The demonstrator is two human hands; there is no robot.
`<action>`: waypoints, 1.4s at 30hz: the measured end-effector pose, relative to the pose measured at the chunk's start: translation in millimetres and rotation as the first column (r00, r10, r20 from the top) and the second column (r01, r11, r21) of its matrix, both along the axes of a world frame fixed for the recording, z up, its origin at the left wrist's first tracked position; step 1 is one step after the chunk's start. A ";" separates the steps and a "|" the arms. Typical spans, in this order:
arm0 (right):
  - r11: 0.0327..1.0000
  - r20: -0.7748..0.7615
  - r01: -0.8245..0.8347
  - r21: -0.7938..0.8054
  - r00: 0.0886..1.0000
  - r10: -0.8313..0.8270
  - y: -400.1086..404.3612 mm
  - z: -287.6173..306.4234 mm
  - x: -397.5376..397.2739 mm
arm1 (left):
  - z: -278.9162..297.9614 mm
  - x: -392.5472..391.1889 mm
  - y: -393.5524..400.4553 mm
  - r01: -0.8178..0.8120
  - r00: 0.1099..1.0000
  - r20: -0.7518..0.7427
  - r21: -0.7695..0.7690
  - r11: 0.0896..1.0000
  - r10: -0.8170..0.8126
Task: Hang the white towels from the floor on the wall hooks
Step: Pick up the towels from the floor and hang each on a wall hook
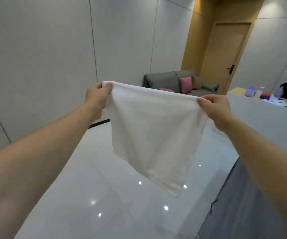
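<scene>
A white towel [154,133] hangs spread out in front of me, held up by its top edge above the glossy floor. My left hand [97,95] pinches the towel's upper left corner between thumb and fingers. My right hand [216,107] pinches the upper right corner. The top edge runs taut between both hands and the rest of the cloth hangs freely. No wall hooks show in this view.
A pale panelled wall [39,57] runs along the left. A grey sofa [173,81] with pink cushions stands at the back beside a wooden door [225,54]. A white counter [263,114] with bottles and clutter stands on the right. Grey carpet [239,204] lies at lower right.
</scene>
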State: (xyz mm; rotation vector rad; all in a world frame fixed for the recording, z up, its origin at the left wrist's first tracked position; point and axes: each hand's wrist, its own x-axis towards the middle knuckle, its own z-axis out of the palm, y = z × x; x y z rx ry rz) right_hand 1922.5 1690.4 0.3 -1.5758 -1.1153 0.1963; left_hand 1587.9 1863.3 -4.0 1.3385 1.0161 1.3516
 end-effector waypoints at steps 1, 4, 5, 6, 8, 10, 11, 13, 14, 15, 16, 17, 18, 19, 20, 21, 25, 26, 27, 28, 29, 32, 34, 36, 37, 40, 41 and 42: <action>1.000 -0.001 -0.023 -0.009 1.000 0.023 19.9 -2.2 -10.6 | -4.5 -16.7 9.0 -0.031 1.000 -0.002 -0.004 0.999 0.031; 0.994 -0.004 -0.110 -0.015 0.994 0.110 82.8 -11.0 -41.9 | -20.2 -62.3 33.7 -0.147 0.989 -0.021 -0.012 0.989 0.147; 0.989 -0.008 -0.144 -0.018 0.990 0.144 106.0 -15.4 -52.0 | -25.2 -77.8 41.6 -0.191 0.981 -0.025 -0.019 0.981 0.191; 0.984 -0.014 -0.177 -0.025 0.984 0.177 129.8 -19.6 -63.1 | -29.9 -93.7 50.7 -0.233 0.972 -0.030 -0.025 0.972 0.232; 0.967 -0.033 -0.251 -0.037 0.968 0.250 177.5 -24.9 -90.2 | -35.9 -127.3 70.5 -0.306 0.951 -0.049 -0.025 0.952 0.305; 0.939 -0.042 -0.340 -0.046 0.940 0.338 226.0 -27.8 -120.4 | -36.5 -160.9 92.2 -0.380 0.923 -0.064 -0.015 0.925 0.379; 0.922 -0.051 -0.384 -0.052 0.923 0.382 250.2 -28.6 -135.9 | -34.8 -177.0 103.1 -0.419 0.906 -0.070 -0.007 0.908 0.417; 0.882 -0.081 -0.468 -0.062 0.883 0.463 298.0 -27.9 -166.2 | -29.8 -208.3 124.3 -0.495 0.866 -0.072 0.003 0.869 0.494; 0.860 -0.093 -0.505 -0.069 0.862 0.499 322.0 -26.7 -182.1 | -26.9 -224.4 134.3 -0.531 0.845 -0.076 0.004 0.847 0.530; 0.839 -0.099 -0.539 -0.076 0.841 0.532 345.7 -25.7 -198.6 | -23.7 -240.7 142.7 -0.563 0.824 -0.083 0.002 0.827 0.561; 0.817 -0.099 -0.571 -0.080 0.820 0.563 368.1 -24.6 -216.1 | -20.4 -256.9 149.4 -0.592 0.803 -0.092 0.000 0.806 0.589; 0.794 -0.102 -0.603 -0.081 0.797 0.595 389.7 -23.0 -234.5 | -16.7 -273.5 154.3 -0.620 0.780 -0.102 0.000 0.784 0.617; 0.768 -0.112 -0.636 -0.076 0.771 0.627 410.4 -21.1 -254.5 | -12.9 -290.4 158.3 -0.651 0.754 -0.114 0.005 0.759 0.647; 0.740 -0.123 -0.669 -0.072 0.742 0.659 429.5 -19.6 -275.1 | -10.0 -307.7 160.7 -0.687 0.719 -0.130 0.012 0.727 0.682; 0.709 -0.130 -0.701 -0.073 0.712 0.690 448.0 -18.6 -297.4 | -8.0 -325.1 161.9 -0.727 0.676 -0.151 0.019 0.686 0.721; 0.677 -0.136 -0.732 -0.079 0.681 0.720 464.8 -18.7 -321.0 | -7.3 -342.9 161.9 -0.766 0.631 -0.168 0.022 0.643 0.758; 0.552 -0.176 -0.829 -0.094 0.559 0.810 509.5 -29.2 -423.1 | -18.9 -411.4 146.5 -0.860 0.508 -0.169 -0.050 0.508 0.844; 0.519 -0.187 -0.849 -0.100 0.528 0.828 515.1 -33.2 -450.6 | -22.2 -428.8 140.2 -0.877 0.481 -0.159 -0.074 0.475 0.862; 0.485 -0.196 -0.868 -0.109 0.497 0.845 519.0 -37.2 -478.6 | -24.2 -447.6 134.1 -0.893 0.450 -0.149 -0.087 0.442 0.880; 0.451 -0.201 -0.885 -0.117 0.466 0.862 521.7 -40.9 -506.8 | -24.9 -467.4 129.2 -0.908 0.417 -0.147 -0.089 0.408 0.897; 0.418 -0.203 -0.900 -0.125 0.436 0.877 524.0 -44.4 -535.6 | -24.8 -488.8 124.2 -0.922 0.387 -0.159 -0.088 0.377 0.908; 0.343 -0.162 -0.927 -0.150 0.365 0.917 527.9 -51.2 -621.3 | -27.1 -556.5 110.4 -0.950 0.312 -0.213 -0.080 0.301 0.926; 0.292 -0.098 -0.942 -0.163 0.310 0.946 531.2 -51.9 -679.6 | -30.5 -599.8 98.7 -0.963 0.270 -0.179 -0.069 0.262 0.946; 0.244 -0.031 -0.954 -0.173 0.253 0.967 533.4 -48.8 -738.4 | -31.0 -644.5 87.4 -0.970 0.238 -0.122 -0.070 0.231 0.963; 0.221 -0.005 -0.959 -0.179 0.226 0.974 533.3 -46.3 -768.2 | -30.1 -668.5 82.4 -0.972 0.231 -0.108 -0.071 0.225 0.967; 0.136 -0.029 -0.974 -0.182 0.144 0.989 527.4 -36.3 -858.9 | -22.0 -741.4 67.0 -0.977 0.207 -0.105 -0.081 0.199 0.973; 0.106 -0.064 -0.980 -0.170 0.119 0.991 522.9 -30.8 -890.0 | -18.7 -765.2 62.2 -0.976 0.205 -0.076 -0.091 0.198 0.976; 0.082 -0.103 -0.984 -0.156 0.099 0.990 518.0 -24.9 -920.2 | -14.8 -787.7 57.7 -0.974 0.210 -0.046 -0.101 0.204 0.977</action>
